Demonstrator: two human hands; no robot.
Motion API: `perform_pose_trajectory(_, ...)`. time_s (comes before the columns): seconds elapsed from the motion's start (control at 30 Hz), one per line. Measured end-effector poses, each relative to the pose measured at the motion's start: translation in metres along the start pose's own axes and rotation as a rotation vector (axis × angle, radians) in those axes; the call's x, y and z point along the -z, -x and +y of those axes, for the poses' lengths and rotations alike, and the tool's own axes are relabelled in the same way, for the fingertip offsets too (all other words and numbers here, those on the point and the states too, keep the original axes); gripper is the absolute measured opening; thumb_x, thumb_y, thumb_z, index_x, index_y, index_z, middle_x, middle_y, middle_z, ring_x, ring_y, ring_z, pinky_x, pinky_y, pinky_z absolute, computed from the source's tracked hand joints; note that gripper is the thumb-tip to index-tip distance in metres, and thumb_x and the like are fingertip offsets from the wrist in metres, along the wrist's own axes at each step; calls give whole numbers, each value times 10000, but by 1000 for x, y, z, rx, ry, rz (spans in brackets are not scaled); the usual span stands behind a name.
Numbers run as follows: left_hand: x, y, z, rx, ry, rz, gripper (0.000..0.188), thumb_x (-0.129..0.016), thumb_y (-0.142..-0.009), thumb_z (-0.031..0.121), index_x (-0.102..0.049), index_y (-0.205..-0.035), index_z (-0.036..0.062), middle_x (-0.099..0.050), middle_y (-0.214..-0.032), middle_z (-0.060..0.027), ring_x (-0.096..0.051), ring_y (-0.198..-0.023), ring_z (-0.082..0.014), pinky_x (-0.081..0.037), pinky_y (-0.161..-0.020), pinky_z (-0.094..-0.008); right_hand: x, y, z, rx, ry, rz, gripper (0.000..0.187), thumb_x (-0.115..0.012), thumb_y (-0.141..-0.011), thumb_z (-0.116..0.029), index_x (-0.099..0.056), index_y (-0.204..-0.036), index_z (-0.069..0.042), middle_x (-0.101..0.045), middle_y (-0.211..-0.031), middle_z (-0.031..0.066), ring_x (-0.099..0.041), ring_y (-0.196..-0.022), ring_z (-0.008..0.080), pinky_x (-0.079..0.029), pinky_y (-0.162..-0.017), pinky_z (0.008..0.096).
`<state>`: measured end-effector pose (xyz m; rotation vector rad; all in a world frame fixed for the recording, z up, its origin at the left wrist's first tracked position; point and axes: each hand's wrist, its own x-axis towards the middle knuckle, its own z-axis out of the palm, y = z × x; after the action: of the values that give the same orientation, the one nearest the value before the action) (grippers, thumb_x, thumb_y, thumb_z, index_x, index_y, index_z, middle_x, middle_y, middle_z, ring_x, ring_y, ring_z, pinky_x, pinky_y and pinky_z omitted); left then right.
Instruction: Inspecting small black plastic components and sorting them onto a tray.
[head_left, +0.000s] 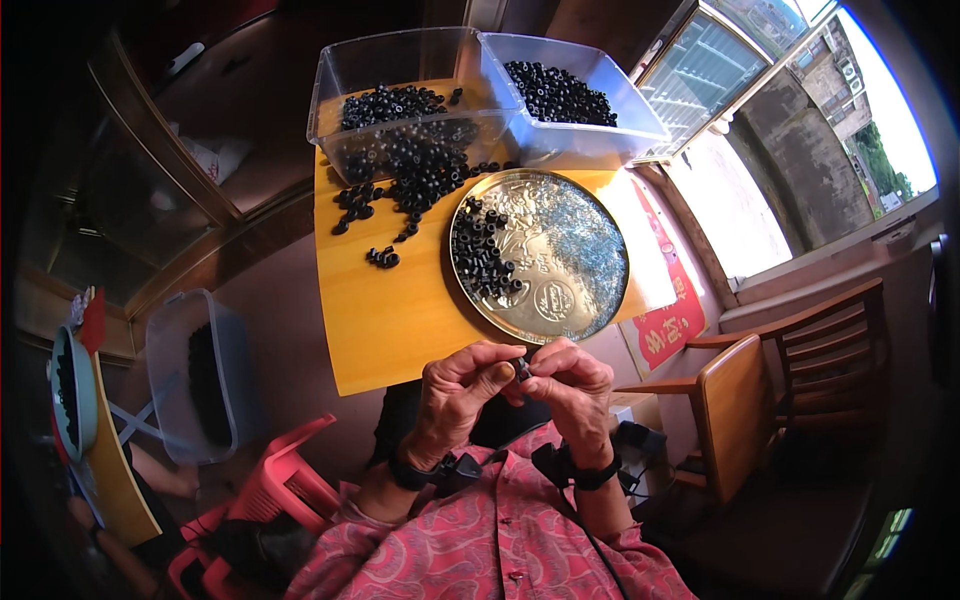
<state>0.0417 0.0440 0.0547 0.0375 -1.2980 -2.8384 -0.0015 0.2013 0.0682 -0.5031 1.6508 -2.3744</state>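
Note:
My left hand and my right hand meet in front of my chest, just off the near edge of the yellow table. Between their fingertips is a small black ring-shaped piece, pinched from both sides and partly hidden by the fingers. Beyond them lies a round gold-coloured metal tray. Its left side carries a heap of black ring-shaped pieces; its right side is strewn with tiny bluish, shiny bits, too small to make out.
At the table's far end stand two clear plastic bins, left and right, with black pieces inside. Loose pieces spill over the yellow table. A wooden chair is right, a red plastic chair left, near another person's arm.

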Motion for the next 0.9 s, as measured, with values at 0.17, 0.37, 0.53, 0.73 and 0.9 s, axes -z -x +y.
perform_pose_trajectory(0.17, 0, 0, 6, 6, 40, -28, 237, -645, -934, 86, -617, -1150, -10, -675, -863, -53, -627, -681, -106, -528, -660, -231, -3, -4, -4, 9, 12, -35, 184, -749, -765, 94, -629, -892, 39, -587, -897, 79, -625, -795, 147, -543, -706, 287)
perform_pose_trajectory(0.37, 2, -2, 4, -18, 72, -55, 171, -651, -927, 75, -566, -1061, 9, -658, -843, -65, -620, -649, -111, -533, -611, -244, -1, -8, -10, 1, 43, -75, 265, -751, -763, 89, -651, -1005, 47, -611, -991, 93, -644, -867, 173, -546, -768, 290)
perform_pose_trajectory(0.53, 2, -1, 2, 1, 95, -47, 160, -654, -924, 77, -570, -1047, 17, -659, -836, -69, -624, -639, -113, -540, -584, -247, -6, -6, -18, -119, -66, -143, 348, -694, -816, 86, -647, -1158, 45, -596, -1116, 129, -657, -939, 205, -577, -782, 318)
perform_pose_trajectory(0.73, 3, -1, 1, -10, 72, -35, 156, -656, -925, 84, -576, -1041, 17, -654, -806, -63, -626, -626, -116, -544, -574, -250, -2, -7, -15, -89, -7, -167, 302, -694, -823, 69, -667, -1123, 44, -602, -1128, 130, -653, -936, 199, -577, -790, 316)
perform_pose_trajectory(0.9, 5, -1, 4, 6, 33, -30, 149, -653, -926, 83, -572, -1030, 13, -646, -783, -62, -624, -600, -123, -545, -555, -261, -3, -8, -15, -69, 95, -153, 297, -713, -819, 48, -678, -1113, 35, -633, -1101, 113, -639, -959, 176, -547, -826, 290)
